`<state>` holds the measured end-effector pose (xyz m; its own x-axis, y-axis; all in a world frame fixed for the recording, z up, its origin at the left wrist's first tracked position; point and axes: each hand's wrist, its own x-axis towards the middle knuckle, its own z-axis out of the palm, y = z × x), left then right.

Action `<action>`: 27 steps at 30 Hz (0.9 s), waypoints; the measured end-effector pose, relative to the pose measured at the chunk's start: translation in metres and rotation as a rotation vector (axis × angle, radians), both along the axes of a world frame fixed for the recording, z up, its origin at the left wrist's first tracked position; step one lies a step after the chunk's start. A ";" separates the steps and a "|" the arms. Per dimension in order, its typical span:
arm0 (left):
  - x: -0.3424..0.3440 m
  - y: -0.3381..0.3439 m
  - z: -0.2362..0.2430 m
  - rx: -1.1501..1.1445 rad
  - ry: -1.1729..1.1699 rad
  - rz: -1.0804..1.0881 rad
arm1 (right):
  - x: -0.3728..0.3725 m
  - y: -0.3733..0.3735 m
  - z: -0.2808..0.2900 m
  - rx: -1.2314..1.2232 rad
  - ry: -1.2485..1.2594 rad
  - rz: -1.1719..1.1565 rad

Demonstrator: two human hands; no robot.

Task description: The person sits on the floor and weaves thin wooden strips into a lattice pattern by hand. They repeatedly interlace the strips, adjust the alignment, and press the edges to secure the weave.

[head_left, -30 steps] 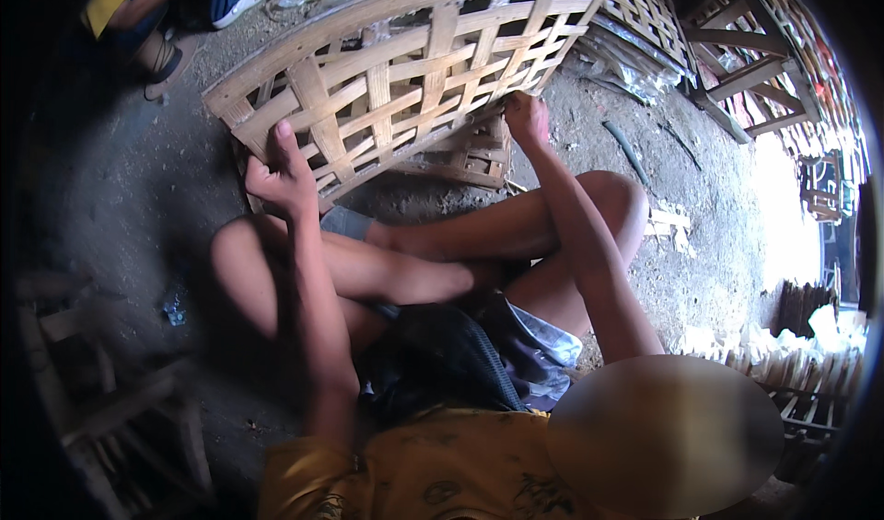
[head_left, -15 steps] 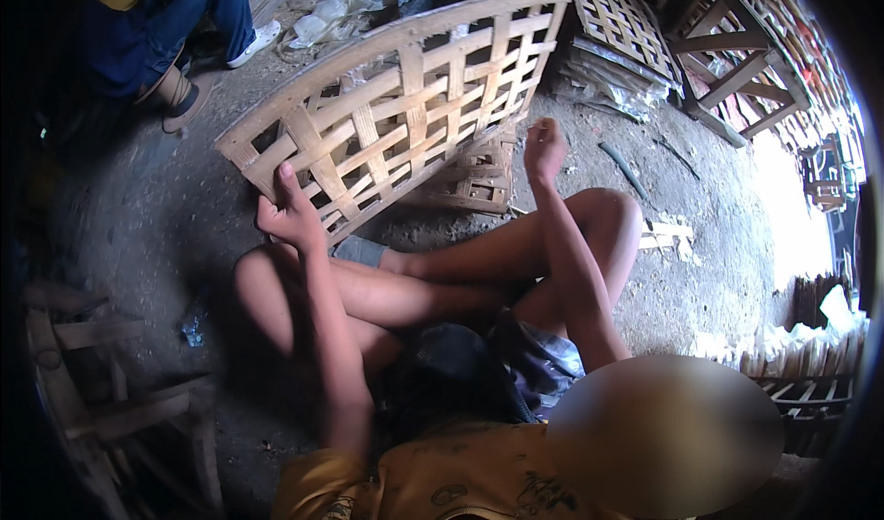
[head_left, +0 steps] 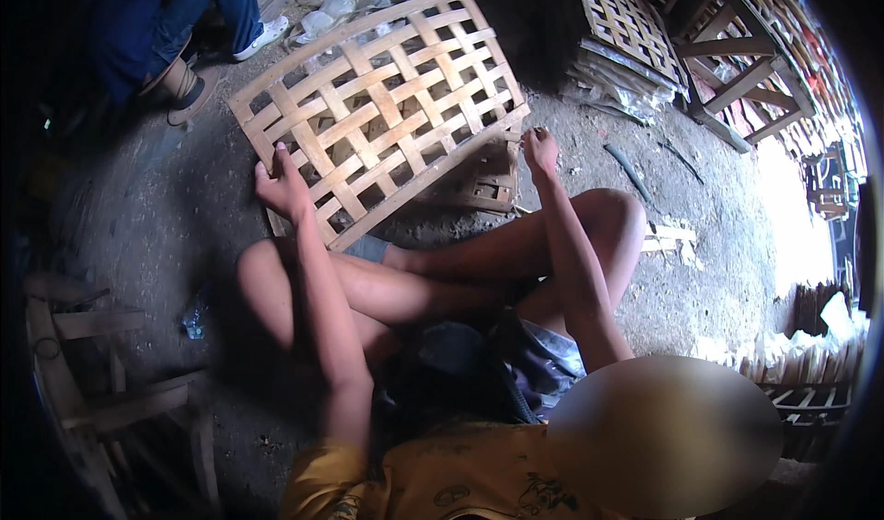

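Note:
A rectangular panel of woven flat wooden strips in a frame [head_left: 379, 106] leans up in front of me over my crossed legs. My left hand [head_left: 284, 189] is closed on its near left edge, thumb lying on the upper face. Just beyond the panel's right corner, my right hand [head_left: 540, 155] is closed in a fist. Something small and pale shows between that fist and the panel, too small to name. Under the panel stands a low wooden block or stand [head_left: 493, 190], mostly hidden.
A stack of similar panels and plastic sheets [head_left: 617, 83] lies at the back right, near a wooden frame [head_left: 737, 87]. Two dark sticks [head_left: 628, 170] lie on the floor. Another person [head_left: 207, 23] sits at the far left. A wooden stool [head_left: 129, 400] stands at the near left.
The panel has tipped flatter and its right end has swung left and nearer, showing more of its upper face. My left hand keeps hold and has turned; my right hand has come slightly lower.

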<state>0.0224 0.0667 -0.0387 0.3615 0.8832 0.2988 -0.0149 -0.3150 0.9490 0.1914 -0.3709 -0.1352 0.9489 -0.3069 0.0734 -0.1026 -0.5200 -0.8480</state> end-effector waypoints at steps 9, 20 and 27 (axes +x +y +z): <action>0.020 0.064 -0.105 -0.037 0.301 -0.082 | -0.012 0.010 0.020 -0.226 -0.087 0.139; 0.016 0.042 -0.104 -0.153 0.530 -0.296 | -0.005 0.016 -0.010 -0.275 -0.171 0.300; 0.003 0.035 -0.078 0.007 0.648 -0.216 | -0.016 0.045 0.029 -0.065 0.015 0.352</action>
